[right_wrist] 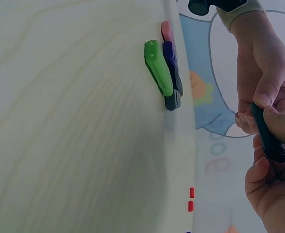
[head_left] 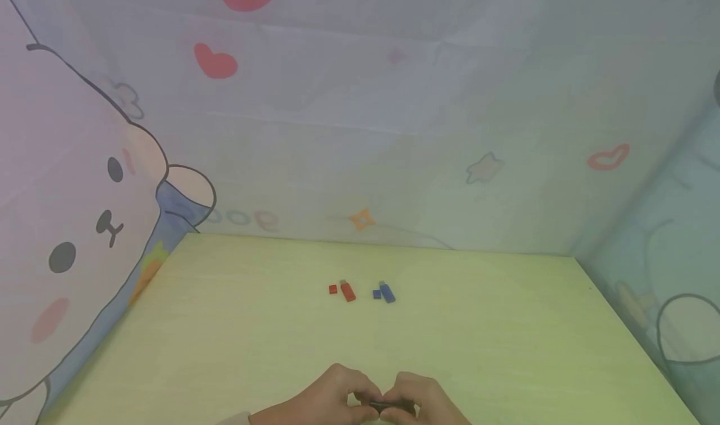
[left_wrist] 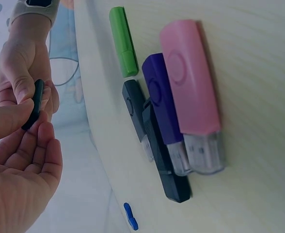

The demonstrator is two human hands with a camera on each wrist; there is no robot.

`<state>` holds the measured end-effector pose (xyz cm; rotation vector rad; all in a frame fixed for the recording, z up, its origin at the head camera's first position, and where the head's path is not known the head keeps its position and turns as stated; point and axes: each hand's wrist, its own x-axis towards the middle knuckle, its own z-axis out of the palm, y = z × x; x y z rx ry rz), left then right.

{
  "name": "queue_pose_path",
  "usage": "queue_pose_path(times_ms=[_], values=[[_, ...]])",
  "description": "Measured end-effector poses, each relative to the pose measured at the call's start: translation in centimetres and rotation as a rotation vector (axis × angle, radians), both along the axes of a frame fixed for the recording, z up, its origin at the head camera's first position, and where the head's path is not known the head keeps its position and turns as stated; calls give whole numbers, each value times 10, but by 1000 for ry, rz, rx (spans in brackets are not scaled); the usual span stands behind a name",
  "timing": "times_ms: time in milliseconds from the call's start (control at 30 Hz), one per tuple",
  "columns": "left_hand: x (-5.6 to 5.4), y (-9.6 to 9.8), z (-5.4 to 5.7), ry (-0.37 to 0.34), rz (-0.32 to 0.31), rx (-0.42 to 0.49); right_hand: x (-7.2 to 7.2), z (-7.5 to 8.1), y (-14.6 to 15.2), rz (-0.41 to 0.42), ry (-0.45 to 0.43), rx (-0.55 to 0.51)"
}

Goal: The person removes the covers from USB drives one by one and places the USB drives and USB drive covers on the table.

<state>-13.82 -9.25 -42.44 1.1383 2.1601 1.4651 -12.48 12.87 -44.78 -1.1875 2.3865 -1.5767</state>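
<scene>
At the near edge of the table, my left hand [head_left: 336, 397] and right hand [head_left: 429, 399] meet around one small dark USB stick [right_wrist: 268, 133]. Thumb and fingers of each hand pinch it, the left at one end and the right at the other. The stick [left_wrist: 35, 104] looks slim and nearly black; fingertips hide parts of it. Farther off lie a red USB stick [head_left: 348, 291] and a blue USB stick [head_left: 387, 292] with their metal plugs bare. Beside them rest a small red cap [head_left: 333, 289] and a small blue cap [head_left: 377, 294].
In the left wrist view, a pink USB stick [left_wrist: 191, 77], a purple one [left_wrist: 161, 97], a dark grey one [left_wrist: 134, 109], a black one [left_wrist: 164, 150] and a green one [left_wrist: 123, 41] lie close together on the pale table [head_left: 253, 325]. A printed cloth [head_left: 349, 131] hangs behind.
</scene>
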Motion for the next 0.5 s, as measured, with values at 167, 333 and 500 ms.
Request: queue_pose_path(times_ms=[167, 333, 500], values=[[-1, 0, 0, 40, -4, -5, -1, -2, 1, 6, 17, -2], [-1, -1, -1, 87, -12, -7, -2, -1, 3, -8, -8, 31], [-2, -1, -2, 92, -9, -14, -2, 1, 4, -19, -32, 61]])
